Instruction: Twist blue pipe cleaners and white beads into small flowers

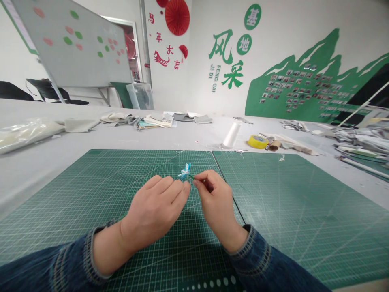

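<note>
A small blue and white flower-like piece (185, 172) with a thin green stem is held up over the green cutting mat (121, 178). My right hand (215, 202) pinches the stem between thumb and forefinger, to the right of the blossom. Just left of and below the blossom is my left hand (158, 207), closed, its back toward me and its fingertips at the blossom's lower edge. What those fingers hold, if anything, is hidden behind the hand.
Beyond the mats, a white thread cone (232, 134), yellow tape roll (257, 141) and cardboard tube (274, 145) stand or lie on the table. Fabric scraps (158, 120) line the back. A plastic-wrapped bundle (28, 133) lies left; more cloth (361, 140) is piled right.
</note>
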Motion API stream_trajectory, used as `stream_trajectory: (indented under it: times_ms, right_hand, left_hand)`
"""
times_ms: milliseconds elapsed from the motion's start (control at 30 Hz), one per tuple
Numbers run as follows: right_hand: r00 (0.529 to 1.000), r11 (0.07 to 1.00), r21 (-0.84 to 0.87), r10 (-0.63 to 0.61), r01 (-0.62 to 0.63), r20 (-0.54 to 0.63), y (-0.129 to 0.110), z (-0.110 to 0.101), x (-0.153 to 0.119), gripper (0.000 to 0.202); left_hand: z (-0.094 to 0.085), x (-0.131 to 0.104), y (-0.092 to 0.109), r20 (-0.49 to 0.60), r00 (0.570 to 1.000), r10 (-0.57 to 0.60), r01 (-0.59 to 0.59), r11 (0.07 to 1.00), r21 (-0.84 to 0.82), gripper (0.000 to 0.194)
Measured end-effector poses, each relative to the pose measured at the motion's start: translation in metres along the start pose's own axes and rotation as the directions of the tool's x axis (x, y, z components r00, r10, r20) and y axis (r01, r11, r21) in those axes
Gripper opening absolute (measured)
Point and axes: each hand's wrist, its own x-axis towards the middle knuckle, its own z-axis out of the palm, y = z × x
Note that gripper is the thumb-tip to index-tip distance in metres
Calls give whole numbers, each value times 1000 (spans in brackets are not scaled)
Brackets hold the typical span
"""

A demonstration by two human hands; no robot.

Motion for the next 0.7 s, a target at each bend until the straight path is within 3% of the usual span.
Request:
stream_trajectory:
  times_ms: [133, 300, 400, 500, 600, 700]
  right_hand:
    - [984, 973, -152, -163, 173, 75, 1, -2, -3, 18]
    - [931, 910, -250, -270, 330, 247, 1, -5, -6, 23]
    - [908, 917, -182, -293, 356, 301, 1, -4, -6, 22]
    - [897, 951, -10, -289, 310, 336, 0, -4, -4, 20]
    - [904, 967, 149, -248, 208, 349, -3, -4, -1, 18]
    - [927, 974, 214, -148, 76, 344, -6, -5, 1, 16]
  left_hand:
    - [-4, 4, -2, 63, 998, -5, 6, 1000, -14, 19]
    - [-13, 12, -12, 57, 998, -4, 3, 1000, 13, 20]
    - [-14, 14, -24, 111, 992, -63, 64, 998, -10, 20]
    - [-8, 14, -41, 208, 968, -144, 181, 968, -173, 22]
    - [5, 12, -58, 353, 908, -224, 375, 811, -450, 21]
    - [21, 7, -67, 578, 771, -268, 629, 459, -627, 17]
